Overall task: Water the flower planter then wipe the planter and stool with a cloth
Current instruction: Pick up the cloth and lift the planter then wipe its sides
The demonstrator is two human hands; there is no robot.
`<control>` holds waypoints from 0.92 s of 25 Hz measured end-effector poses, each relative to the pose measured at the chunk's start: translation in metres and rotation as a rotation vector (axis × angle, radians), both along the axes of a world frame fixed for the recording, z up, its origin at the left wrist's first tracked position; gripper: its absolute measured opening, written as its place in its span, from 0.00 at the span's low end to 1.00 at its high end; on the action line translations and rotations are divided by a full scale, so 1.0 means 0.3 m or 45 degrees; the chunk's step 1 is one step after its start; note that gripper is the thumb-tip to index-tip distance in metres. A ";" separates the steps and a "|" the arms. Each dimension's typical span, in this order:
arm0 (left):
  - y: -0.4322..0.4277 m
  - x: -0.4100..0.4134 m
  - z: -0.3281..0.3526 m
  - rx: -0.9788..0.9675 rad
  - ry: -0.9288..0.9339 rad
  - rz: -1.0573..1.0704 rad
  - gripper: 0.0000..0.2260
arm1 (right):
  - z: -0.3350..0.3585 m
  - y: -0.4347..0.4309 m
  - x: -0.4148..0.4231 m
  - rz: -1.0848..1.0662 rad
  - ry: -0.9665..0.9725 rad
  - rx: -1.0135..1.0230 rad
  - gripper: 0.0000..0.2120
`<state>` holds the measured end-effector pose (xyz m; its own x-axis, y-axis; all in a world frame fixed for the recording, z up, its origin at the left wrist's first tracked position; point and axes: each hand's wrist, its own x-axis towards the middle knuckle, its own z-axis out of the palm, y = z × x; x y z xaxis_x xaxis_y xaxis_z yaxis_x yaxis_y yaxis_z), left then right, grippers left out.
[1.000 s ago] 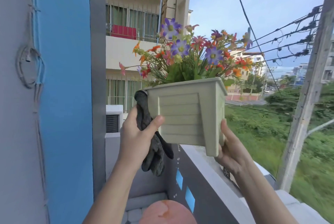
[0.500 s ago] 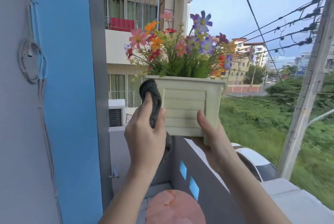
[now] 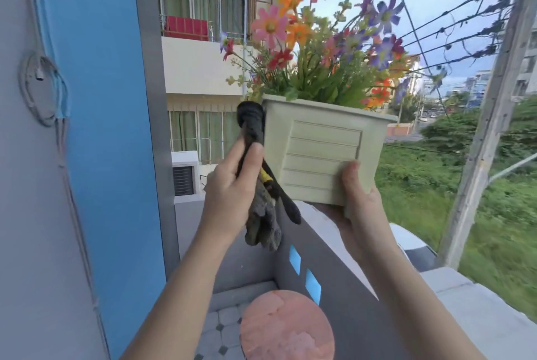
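Above the stool (image 3: 286, 327), your right hand (image 3: 360, 202) gripped the planter (image 3: 322, 153) from below. Your left hand (image 3: 232, 194) pinched the cloth (image 3: 258, 185) against its side.

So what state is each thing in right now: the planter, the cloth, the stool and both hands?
Planter: lifted, tilted, full of flowers.
Cloth: bunched, pressed to the planter's left side.
Left hand: closed on the cloth.
Right hand: gripping the planter's lower corner.
Stool: below, nothing on the visible part.

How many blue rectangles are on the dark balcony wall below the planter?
2. The upper blue rectangle sits below the planter; the lower blue rectangle is just above the round stool. None appear hidden.
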<state>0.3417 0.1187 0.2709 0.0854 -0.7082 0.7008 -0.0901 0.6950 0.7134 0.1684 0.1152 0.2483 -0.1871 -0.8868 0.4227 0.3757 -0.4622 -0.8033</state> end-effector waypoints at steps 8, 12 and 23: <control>0.026 -0.075 -0.138 -0.144 -0.107 0.051 0.16 | -0.052 -0.009 -0.068 -0.135 0.037 0.056 0.44; -0.104 -0.131 -0.146 0.325 0.228 -0.318 0.12 | -0.099 -0.043 -0.126 -0.171 0.067 0.080 0.42; -0.281 -0.495 -0.385 1.160 0.701 -0.711 0.07 | -0.330 -0.421 -0.476 -0.425 0.100 0.166 0.27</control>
